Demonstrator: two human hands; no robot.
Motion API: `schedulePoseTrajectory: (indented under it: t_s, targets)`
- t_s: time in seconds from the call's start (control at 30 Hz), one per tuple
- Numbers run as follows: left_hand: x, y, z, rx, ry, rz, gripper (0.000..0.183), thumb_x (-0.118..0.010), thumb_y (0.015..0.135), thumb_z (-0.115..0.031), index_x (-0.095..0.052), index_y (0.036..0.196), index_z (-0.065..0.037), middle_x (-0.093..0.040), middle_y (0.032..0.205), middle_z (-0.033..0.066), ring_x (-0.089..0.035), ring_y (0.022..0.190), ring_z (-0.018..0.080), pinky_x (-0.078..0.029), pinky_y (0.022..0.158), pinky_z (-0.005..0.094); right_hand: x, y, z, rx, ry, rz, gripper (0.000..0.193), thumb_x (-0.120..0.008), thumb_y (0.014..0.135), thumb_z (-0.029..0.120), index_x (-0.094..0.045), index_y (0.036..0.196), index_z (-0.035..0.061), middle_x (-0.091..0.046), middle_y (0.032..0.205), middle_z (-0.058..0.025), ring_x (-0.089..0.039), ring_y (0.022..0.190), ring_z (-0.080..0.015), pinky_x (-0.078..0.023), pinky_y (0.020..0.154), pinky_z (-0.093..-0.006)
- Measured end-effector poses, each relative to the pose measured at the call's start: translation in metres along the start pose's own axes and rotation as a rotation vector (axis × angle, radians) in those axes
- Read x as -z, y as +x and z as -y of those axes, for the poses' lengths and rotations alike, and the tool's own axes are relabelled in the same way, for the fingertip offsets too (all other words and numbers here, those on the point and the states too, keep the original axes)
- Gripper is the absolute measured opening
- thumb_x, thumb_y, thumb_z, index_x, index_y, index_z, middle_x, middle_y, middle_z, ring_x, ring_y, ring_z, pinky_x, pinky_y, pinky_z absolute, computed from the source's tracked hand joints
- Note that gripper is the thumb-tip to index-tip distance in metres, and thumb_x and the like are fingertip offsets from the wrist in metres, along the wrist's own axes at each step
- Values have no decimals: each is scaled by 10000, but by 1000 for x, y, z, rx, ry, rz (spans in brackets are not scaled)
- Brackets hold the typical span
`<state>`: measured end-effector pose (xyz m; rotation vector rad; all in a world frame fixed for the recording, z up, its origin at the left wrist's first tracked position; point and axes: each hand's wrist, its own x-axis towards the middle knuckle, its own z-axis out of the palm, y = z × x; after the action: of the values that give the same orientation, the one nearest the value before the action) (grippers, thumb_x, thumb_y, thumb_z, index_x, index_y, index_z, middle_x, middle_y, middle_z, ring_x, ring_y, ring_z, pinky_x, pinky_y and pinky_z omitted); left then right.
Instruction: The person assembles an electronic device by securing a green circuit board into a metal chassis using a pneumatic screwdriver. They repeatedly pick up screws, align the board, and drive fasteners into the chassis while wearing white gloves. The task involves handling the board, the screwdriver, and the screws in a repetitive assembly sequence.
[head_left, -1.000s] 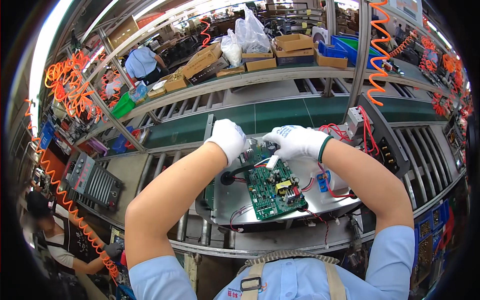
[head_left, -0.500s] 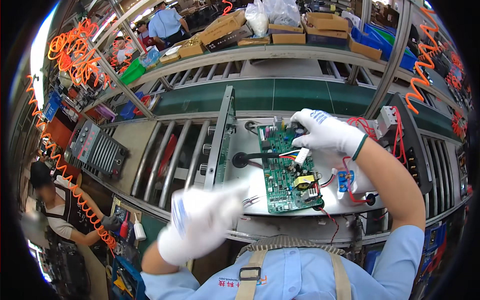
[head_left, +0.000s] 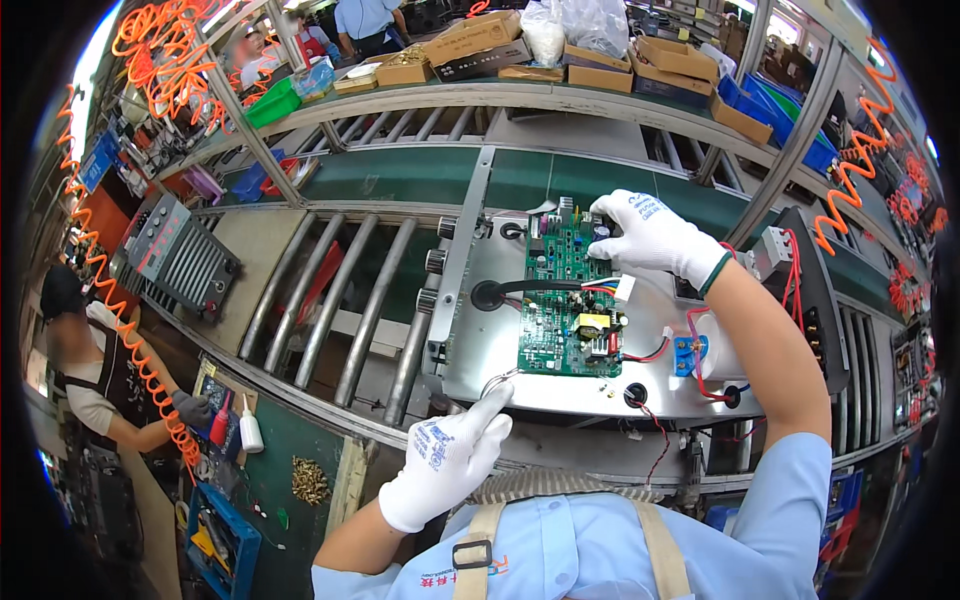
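Note:
A green circuit board (head_left: 545, 345) crowded with components lies over the bright metal base plate (head_left: 470, 375) of an open chassis. My right hand (head_left: 655, 235), in a white glove, grips the board's far right edge between thumb and fingers. Just off the board's near left corner, my gloved left hand (head_left: 450, 450) pinches a thin grey wire-like piece (head_left: 497, 381); its exact kind is unclear. A black cable with a white connector (head_left: 625, 288) crosses the board. The chassis's front panel (head_left: 465, 240), with several black knobs, stands upright at the left.
Metal rollers (head_left: 375, 310) run left of the chassis, with a finished-looking grey unit (head_left: 180, 255) beyond. Cardboard boxes (head_left: 475, 45) line the shelf above. A co-worker (head_left: 100, 370) stands at the left near small brass parts (head_left: 310, 481). Orange coiled hoses (head_left: 850, 150) hang at both sides.
My left hand, blurred before, has come down and toward me and is now sharp at the board's near left corner. The board's near edge sits farther from me. The view has shifted slightly.

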<state>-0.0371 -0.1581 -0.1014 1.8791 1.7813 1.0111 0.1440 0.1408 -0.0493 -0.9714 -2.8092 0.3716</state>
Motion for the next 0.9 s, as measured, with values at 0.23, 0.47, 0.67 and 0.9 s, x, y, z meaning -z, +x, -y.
schedulePoseTrajectory:
  t_s: [0.23,0.47,0.67,0.9]
  targets:
    - [-13,9,2,186,53,-91,388,-549,939,-182,-556,1252,47,-647,1091,253,-681,914,348,-532,794,366,5,1,10,-35,83,132,521,-723,792,335,-579,1170,8,-593,1082,-186,-576,1040,-319,-450,916,-360]
    - [-30,11,16,206,113,-91,400,-595,906,-188,-569,1231,44,-661,1035,239,-687,887,334,-532,778,355,-6,0,14,-24,38,82,478,-704,798,323,-593,1145,14,-604,1063,-179,-582,1039,-318,-453,907,-361]
    - [-34,12,20,249,52,-106,414,-597,900,-181,-563,1233,63,-659,1055,247,-689,945,302,-523,819,333,-8,0,11,-25,59,55,511,-719,788,319,-589,1165,0,-606,1053,-195,-589,1030,-328,-466,896,-371]
    - [-31,13,15,266,59,-86,398,-597,900,-180,-579,1222,54,-662,1048,250,-692,926,314,-528,806,332,-5,-2,17,-60,60,73,520,-726,780,328,-593,1159,-1,-609,1050,-188,-585,1035,-318,-460,906,-364]
